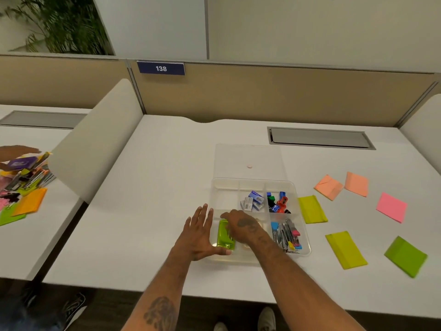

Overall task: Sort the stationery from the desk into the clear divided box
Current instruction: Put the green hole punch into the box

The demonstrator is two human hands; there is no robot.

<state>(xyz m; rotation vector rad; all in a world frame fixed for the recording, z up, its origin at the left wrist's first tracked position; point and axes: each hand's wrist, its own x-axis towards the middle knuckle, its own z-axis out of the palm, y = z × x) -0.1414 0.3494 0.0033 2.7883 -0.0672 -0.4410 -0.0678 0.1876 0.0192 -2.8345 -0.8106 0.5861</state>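
Evidently the left hand [201,232] lies flat and spread against the near left wall of the clear divided box [253,181], fingers splayed and gripping nothing, likely to brace the box so it cannot slide. Meanwhile the right hand [241,224] reaches into the near left compartment, fingers curled down onto the green item [224,235] lying there; whether it pinches or merely presses I cannot tell. Staple boxes [253,200], sharpeners [278,201] and staplers [287,232] already sit grouped in separate compartments, while sticky note pads [346,249] wait loose on the desk [148,187] to the right
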